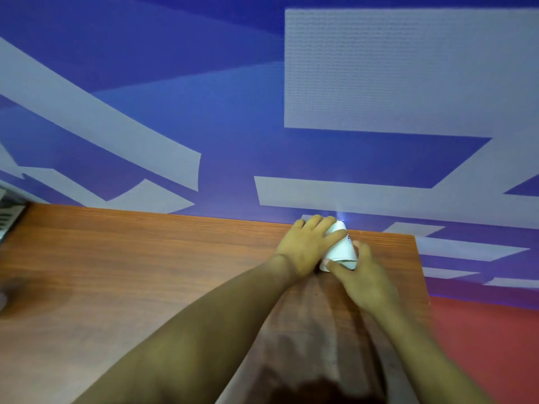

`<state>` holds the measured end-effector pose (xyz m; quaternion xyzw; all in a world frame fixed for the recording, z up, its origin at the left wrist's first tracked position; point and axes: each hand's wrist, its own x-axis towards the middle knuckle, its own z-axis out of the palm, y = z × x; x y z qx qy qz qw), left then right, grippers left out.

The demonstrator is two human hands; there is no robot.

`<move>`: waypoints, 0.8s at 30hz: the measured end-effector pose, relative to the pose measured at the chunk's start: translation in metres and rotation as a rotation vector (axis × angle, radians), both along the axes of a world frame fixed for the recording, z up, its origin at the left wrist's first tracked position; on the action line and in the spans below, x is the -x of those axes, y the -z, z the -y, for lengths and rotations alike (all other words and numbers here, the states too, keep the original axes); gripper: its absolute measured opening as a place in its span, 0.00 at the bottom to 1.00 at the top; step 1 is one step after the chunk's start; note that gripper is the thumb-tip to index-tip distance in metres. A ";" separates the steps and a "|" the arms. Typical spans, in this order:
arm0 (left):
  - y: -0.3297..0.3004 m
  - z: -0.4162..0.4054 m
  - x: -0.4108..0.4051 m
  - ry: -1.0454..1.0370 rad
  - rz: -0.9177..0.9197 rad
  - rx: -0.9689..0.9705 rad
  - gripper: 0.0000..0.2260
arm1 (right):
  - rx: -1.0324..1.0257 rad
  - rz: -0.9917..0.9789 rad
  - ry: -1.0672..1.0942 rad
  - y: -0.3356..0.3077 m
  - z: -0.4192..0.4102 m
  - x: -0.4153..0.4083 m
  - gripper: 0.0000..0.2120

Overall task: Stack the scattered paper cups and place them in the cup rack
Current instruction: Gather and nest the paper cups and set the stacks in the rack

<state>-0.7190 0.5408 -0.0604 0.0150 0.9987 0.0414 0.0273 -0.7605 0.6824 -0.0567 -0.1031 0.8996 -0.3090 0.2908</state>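
A white paper cup lies tilted near the far right corner of the wooden table, its narrow end pointing away from me. My left hand wraps around its upper left side, fingers curled over the top. My right hand grips the cup's wide rim end from the right, thumb across the rim. A second rim edge shows at the wide end, so it may be more than one cup nested. No cup rack is in view.
A blue and white patterned wall rises just behind the table's far edge. A grey slotted object sits at the far left edge. Red floor lies beyond the table's right edge.
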 end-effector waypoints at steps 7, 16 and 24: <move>-0.005 0.007 -0.026 -0.029 0.005 -0.172 0.25 | 0.132 -0.048 -0.045 -0.015 -0.011 -0.017 0.30; -0.065 -0.004 -0.150 -0.256 -0.016 -0.551 0.29 | 0.368 -0.143 -0.163 -0.079 -0.023 -0.107 0.35; -0.102 0.034 -0.272 -0.300 -0.025 -0.728 0.25 | 0.360 -0.220 -0.440 -0.115 0.004 -0.205 0.40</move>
